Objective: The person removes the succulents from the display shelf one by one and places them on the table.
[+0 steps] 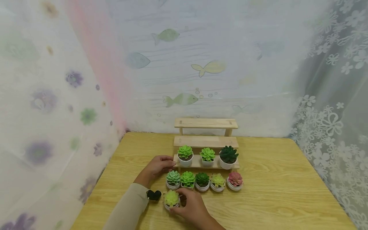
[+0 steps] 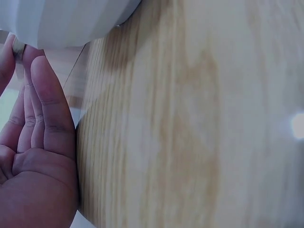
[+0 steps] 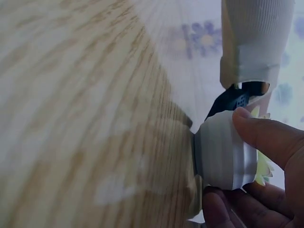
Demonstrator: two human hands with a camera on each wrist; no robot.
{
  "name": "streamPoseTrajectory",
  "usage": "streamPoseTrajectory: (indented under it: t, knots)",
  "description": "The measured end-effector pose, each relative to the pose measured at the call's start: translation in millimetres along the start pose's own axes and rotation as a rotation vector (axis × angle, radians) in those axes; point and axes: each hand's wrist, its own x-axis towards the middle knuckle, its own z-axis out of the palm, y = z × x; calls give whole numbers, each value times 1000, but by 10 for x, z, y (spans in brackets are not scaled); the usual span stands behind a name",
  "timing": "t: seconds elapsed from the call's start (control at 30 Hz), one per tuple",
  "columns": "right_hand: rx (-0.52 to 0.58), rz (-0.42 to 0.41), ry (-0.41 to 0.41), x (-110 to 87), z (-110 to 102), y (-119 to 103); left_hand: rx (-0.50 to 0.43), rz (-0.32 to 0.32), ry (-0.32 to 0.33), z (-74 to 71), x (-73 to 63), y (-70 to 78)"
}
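My right hand [image 1: 193, 204] grips a small white pot with a yellow-green succulent [image 1: 171, 198], fingers and thumb on opposite sides of it. In the right wrist view, the ribbed white pot [image 3: 223, 152] is tipped sideways by the camera angle, at or close to the tabletop. My left hand [image 1: 156, 166] pinches the left end of the lowest step of a three-step wooden plant stand [image 1: 205, 141]. The left wrist view shows the board's edge between thumb and fingertips [image 2: 45, 78], partly hidden by a white pot [image 2: 71, 21].
On the lowest step stand a light green succulent [image 1: 185, 152], another light green one [image 1: 207, 156] and a dark green one [image 1: 228, 156]. Several potted succulents line up before the stand, ending with a pink one [image 1: 235, 180]. A wood-grain table [image 1: 276, 185] meets patterned curtains.
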Motion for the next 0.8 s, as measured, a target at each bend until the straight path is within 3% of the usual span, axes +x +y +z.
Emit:
streamPoseTrajectory:
  t: [0.3,0.63,0.8]
  knots:
    - [-34,20,3,-14,-12,-25,-19,-11,-14,15,-1,33]
    - [50,59,-15,-77,-134,-61,-26,-10,-31,-12,25,13]
    - [59,21,9,-94,-250,-135,-30,-6,-44,-25,29,5]
